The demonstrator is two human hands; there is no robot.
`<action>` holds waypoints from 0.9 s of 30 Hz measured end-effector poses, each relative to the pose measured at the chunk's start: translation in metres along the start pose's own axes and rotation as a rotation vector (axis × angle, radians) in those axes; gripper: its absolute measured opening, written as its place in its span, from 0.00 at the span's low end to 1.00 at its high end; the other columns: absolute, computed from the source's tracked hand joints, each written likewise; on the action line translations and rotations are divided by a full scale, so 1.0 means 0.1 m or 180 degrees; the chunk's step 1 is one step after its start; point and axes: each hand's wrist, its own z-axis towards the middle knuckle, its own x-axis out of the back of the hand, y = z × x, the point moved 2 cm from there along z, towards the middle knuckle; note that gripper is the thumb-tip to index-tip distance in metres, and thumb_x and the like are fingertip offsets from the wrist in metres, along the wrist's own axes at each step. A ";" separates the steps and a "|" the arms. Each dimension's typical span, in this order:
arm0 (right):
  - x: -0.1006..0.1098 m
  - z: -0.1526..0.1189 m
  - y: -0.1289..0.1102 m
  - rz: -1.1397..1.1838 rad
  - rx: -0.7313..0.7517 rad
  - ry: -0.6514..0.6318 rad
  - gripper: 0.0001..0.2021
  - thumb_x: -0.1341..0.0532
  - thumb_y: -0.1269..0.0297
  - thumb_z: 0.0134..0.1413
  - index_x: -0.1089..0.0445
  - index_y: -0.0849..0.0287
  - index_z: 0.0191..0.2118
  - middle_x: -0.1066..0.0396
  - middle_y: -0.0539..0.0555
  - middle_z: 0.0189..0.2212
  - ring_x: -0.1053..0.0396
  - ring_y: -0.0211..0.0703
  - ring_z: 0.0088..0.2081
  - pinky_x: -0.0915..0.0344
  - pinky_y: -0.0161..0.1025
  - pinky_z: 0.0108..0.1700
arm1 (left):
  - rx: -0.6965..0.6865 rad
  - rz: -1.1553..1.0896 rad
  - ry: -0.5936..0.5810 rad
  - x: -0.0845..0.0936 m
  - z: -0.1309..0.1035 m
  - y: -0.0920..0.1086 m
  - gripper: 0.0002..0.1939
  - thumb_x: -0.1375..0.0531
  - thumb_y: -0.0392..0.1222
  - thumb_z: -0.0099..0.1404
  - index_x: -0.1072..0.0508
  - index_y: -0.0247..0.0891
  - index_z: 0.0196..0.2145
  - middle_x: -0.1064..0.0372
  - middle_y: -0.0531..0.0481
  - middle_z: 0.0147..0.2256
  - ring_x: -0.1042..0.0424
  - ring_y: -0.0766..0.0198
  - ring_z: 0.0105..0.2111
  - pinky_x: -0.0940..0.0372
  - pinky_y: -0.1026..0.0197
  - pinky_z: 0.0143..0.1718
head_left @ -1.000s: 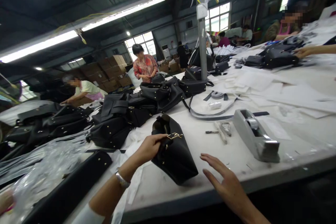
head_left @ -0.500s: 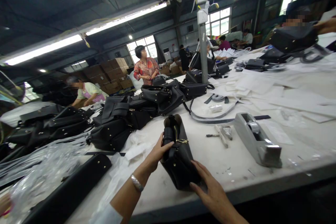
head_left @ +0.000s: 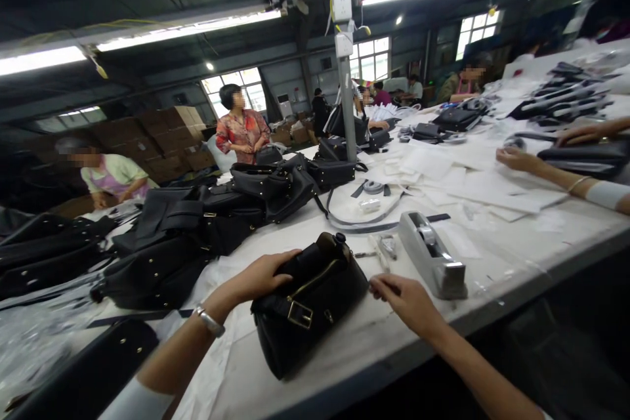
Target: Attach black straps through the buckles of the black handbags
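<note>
A black handbag (head_left: 315,315) with a gold zip, a gold buckle and a small gold clasp stands slightly tilted on the white table (head_left: 236,374). My left hand (head_left: 268,275) grips its upper left edge, the thumb on the near side and the fingertips partly hidden behind it. Just off the bag's right side is my right hand (head_left: 406,302), fingers curled together; whatever they may hold is too small to make out. Small metal tools (head_left: 381,252) lie behind that hand, and a grey tape dispenser (head_left: 433,256) sits to its right.
Black bags (head_left: 162,256) are piled at the left, beside clear plastic wrapping (head_left: 44,335). A metal post (head_left: 347,111) rises from the table. White sheets (head_left: 472,184) spread across the right, where a co-worker's hands (head_left: 522,161) handle another black item. Other people work farther back.
The handbag has turned so its buckled side faces me more. My right hand has come off its side and curled its fingers. My left hand stays on it. The view has swung right.
</note>
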 end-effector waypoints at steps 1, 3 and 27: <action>0.09 0.14 0.09 -0.0142 -0.0076 0.0103 0.21 0.50 0.52 0.67 0.22 0.56 0.38 0.20 0.53 0.32 0.22 0.48 0.37 0.29 0.41 0.42 | -0.0039 -0.0038 0.0041 -0.01 0.00 0.03 0.29 0.40 0.38 0.62 0.32 0.44 0.61 0.33 0.49 0.60 0.34 0.51 0.59 0.44 0.50 0.64; 0.21 0.45 0.24 -0.0451 -0.0198 0.0257 0.17 0.47 0.55 0.67 0.23 0.57 0.43 0.20 0.55 0.39 0.24 0.49 0.44 0.30 0.44 0.48 | -0.0097 -0.0186 0.0139 -0.02 0.00 0.06 0.25 0.40 0.42 0.64 0.29 0.43 0.59 0.31 0.48 0.59 0.33 0.51 0.59 0.42 0.51 0.63; 0.94 2.05 -0.56 -0.0109 0.0124 0.0819 0.10 0.41 0.60 0.65 0.32 0.61 0.45 0.25 0.53 0.35 0.26 0.41 0.33 0.28 0.43 0.41 | -0.0266 -0.1186 0.1598 0.03 -0.20 0.57 0.16 0.41 0.43 0.68 0.24 0.41 0.52 0.23 0.46 0.50 0.24 0.54 0.50 0.30 0.51 0.55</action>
